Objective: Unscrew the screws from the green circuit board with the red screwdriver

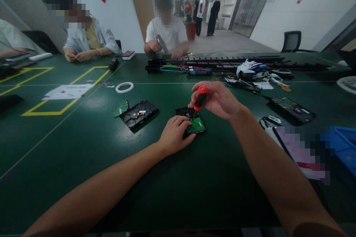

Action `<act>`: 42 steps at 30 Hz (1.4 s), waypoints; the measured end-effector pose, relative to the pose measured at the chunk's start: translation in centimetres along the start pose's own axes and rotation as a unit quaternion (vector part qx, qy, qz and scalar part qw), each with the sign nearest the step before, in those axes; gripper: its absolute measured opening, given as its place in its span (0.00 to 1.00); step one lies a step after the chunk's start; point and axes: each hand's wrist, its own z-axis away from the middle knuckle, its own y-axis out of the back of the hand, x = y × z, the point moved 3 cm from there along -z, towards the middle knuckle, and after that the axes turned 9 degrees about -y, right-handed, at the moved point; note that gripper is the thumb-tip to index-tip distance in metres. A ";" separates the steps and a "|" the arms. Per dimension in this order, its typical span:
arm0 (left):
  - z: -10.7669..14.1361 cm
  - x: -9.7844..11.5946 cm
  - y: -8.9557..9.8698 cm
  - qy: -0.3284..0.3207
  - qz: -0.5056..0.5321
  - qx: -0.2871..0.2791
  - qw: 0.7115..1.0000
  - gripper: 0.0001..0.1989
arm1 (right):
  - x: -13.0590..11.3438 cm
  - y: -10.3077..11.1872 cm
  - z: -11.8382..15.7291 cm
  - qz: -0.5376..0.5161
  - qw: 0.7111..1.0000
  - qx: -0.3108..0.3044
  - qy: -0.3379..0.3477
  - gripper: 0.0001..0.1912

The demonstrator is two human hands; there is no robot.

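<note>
Green tabletop (172, 192) under the hands, grey floor (236, 42) far beyond! The right hand (222, 100) grips one red-and-black screwdriver (202, 95), aimed down at a hard drive (198, 126); the left hand (175, 133) braces it, fingers bent. Two more: left drive (140, 114), right drive (292, 110), flanking both hands. Lettering on black rails (222, 63) ahead: unreadably small.
</note>
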 end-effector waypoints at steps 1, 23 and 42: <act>0.0 0.0 0.0 -0.001 0.000 0.000 1.000 0.18 | -0.1 0.1 0.0 -0.003 1.000 0.012 0.000 0.22; -0.1 -0.1 -0.1 0.000 -0.001 -0.003 1.000 0.18 | 0.0 0.0 -0.2 0.029 0.998 0.046 0.017 0.25; 0.0 -0.2 -0.3 0.000 -0.004 -0.003 1.000 0.18 | 0.8 -0.4 -0.9 -0.030 0.998 0.043 0.020 0.35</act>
